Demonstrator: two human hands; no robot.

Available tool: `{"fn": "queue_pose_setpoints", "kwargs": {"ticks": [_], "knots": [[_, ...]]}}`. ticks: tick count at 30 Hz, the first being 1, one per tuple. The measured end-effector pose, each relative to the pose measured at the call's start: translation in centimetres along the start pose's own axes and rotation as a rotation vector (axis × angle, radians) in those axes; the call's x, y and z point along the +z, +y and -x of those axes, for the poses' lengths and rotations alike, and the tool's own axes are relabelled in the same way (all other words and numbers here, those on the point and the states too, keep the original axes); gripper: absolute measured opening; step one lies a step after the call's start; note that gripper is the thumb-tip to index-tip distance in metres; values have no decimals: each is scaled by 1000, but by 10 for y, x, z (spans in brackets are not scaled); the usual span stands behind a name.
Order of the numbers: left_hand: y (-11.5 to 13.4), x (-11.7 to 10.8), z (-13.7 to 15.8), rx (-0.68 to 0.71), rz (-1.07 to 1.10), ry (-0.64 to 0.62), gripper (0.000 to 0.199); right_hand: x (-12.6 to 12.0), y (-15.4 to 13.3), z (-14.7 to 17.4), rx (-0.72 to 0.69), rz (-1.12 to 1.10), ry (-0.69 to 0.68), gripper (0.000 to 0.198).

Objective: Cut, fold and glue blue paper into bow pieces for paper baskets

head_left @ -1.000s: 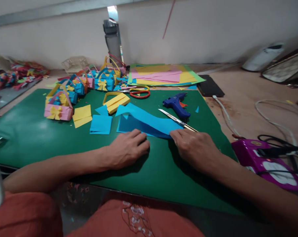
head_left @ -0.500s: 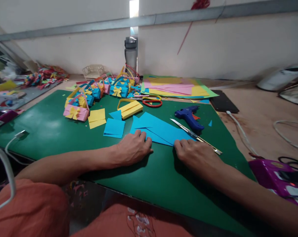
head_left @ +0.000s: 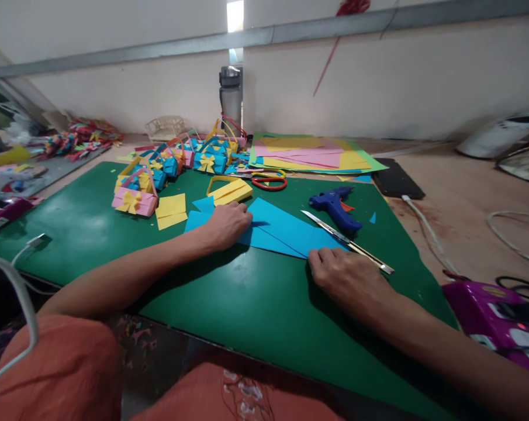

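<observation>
My fingers (head_left: 317, 260) curl at folded blue paper (head_left: 290, 228); pinching or merely pressing, I cannot tell

Flat on the glossy green mat (head_left: 246, 304), it lies between my left hand (head_left: 228, 225) and right hand (head_left: 349, 273)

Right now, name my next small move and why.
Perhaps press the large blue paper flat with the left hand: that hand is over its left end, the right hand is at its right corner, and a diagonal edge crosses the sheet.
</observation>
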State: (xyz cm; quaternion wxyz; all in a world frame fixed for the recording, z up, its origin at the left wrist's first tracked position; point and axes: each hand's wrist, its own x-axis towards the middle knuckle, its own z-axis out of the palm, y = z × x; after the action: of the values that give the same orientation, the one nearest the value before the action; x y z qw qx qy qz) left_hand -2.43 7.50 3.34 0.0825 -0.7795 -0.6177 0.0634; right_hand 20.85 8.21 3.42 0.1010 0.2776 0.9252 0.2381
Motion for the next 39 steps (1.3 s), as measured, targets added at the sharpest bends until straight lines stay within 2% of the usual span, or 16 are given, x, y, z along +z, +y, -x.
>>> {"fn": "queue_pose_setpoints", "kwargs": {"ticks": [2, 5, 9, 11, 14, 16, 18, 21, 24, 30, 34, 39], "knots": [[1, -3, 0, 3, -18, 1, 22, 1, 0, 1, 1, 0, 25, 22], [-1, -21, 9, -25, -56, 34, 25, 1, 0, 3, 1, 0, 30, 23], [-11, -51, 27, -216, -261, 149, 29, -3, 0, 1, 5, -23, -37, 24], [-16, -59, 33, -283, -310, 83, 30, -7, 0, 0, 8, -31, -82, 25], [-21, -56, 33, -313, -321, -32, 30, -14, 0, 1, 10, -37, -145, 28], [-22, -50, 30, -290, -318, -34, 29, -18, 1, 4, 16, -38, -175, 30], [-20, -43, 29, -245, -315, 24, 27, -19, 1, 7, 23, -33, -182, 31], [-13, -35, 30, -159, -289, 106, 23, -15, 1, 10, 33, -25, -141, 29], [-3, -27, 31, -37, -228, 137, 19, -9, 2, 8, 37, -19, -75, 26], [20, -13, 33, 164, -79, 45, 16, -1, 4, 6, 37, -44, -6, 23], [29, -11, 35, 211, -81, -44, 18, -1, 6, 8, 34, -63, 4, 23], [26, -8, 28, 207, -76, -21, 18, -2, 6, 6, 53, -62, -10, 24]]}}
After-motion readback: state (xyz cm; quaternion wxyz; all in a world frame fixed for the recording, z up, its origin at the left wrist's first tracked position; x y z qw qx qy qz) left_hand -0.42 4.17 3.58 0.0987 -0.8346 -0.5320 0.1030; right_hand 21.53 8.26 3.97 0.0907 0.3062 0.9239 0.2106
